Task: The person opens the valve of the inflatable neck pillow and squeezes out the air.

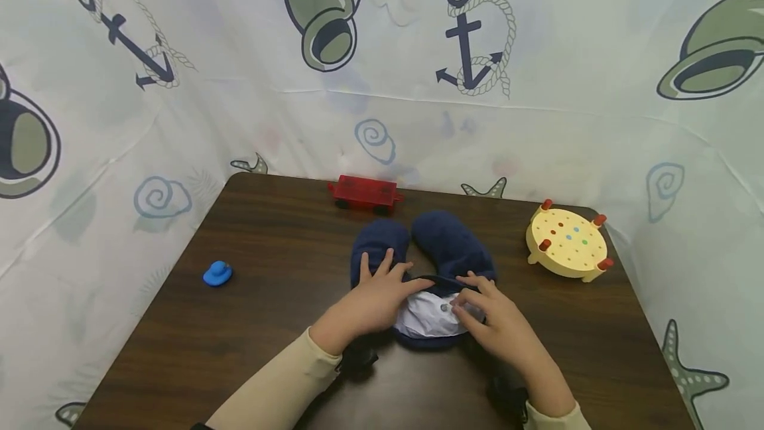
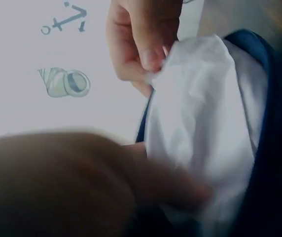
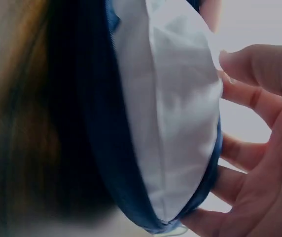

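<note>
A navy U-shaped neck pillow [image 1: 450,244] lies on the table, its curved part towards me. Its cover gapes there, showing white inner fabric [image 1: 422,316], with a zipper edge [image 3: 114,54] along the opening. My left hand [image 1: 377,297] rests on the pillow's left side, fingers spread and thumb stretched along the opening's far edge. In the left wrist view, that hand is dark and blurred over the white fabric. My right hand [image 1: 498,320] is at the opening's right side. Its thumb and index finger pinch the white fabric's edge, while the other fingers touch the navy cover.
Beyond the pillow stands a red toy wagon [image 1: 365,192] near the table's back edge. A yellow round pegged toy [image 1: 567,244] with red-tipped legs is on the right. On the left sits a small blue rubber duck [image 1: 217,273]. A printed curtain [image 1: 406,105] hangs behind the table.
</note>
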The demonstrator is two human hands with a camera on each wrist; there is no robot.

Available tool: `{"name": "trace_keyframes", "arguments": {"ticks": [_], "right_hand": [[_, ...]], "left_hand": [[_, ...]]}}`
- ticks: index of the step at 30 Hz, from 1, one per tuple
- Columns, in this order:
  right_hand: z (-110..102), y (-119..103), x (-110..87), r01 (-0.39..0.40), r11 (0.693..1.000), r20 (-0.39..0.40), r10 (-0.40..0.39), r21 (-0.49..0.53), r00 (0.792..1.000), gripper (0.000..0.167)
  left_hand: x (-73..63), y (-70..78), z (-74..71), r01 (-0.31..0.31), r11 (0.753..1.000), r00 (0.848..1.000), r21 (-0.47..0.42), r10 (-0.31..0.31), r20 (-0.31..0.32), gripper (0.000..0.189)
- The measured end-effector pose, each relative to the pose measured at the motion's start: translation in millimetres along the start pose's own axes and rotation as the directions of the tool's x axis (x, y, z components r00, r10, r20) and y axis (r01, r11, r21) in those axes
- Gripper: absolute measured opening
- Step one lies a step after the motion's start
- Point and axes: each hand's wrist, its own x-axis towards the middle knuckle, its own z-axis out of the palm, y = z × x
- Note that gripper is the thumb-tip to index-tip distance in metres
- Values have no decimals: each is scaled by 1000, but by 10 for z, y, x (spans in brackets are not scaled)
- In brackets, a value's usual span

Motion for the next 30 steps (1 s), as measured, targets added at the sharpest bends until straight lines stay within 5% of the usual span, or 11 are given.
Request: {"name": "trace_keyframes", "arguments": {"ticks": [5,9,12,22,30], "right_hand": [[49,19,32,-44,997,37,41,64,998,22],[49,73,52,-49,997,97,43,64,994,61],[51,105,60,-31,999,119,26,37,993,75],[153,91,72,-45,999,136,46,-8,990,65],[237,-63,43,-114,984,133,132,-136,982,61]], "left_hand": [[-2,-106,13,0,995,1000,-98,1,13,61],[41,-164,102,-34,993,999,-114,33,-12,79],[72,-170,172,-57,993,998,-107,53,-37,84],[67,-165,209,-67,991,997,-116,62,-41,77],[81,-147,362,-107,994,989,-35,103,-109,69]]}}
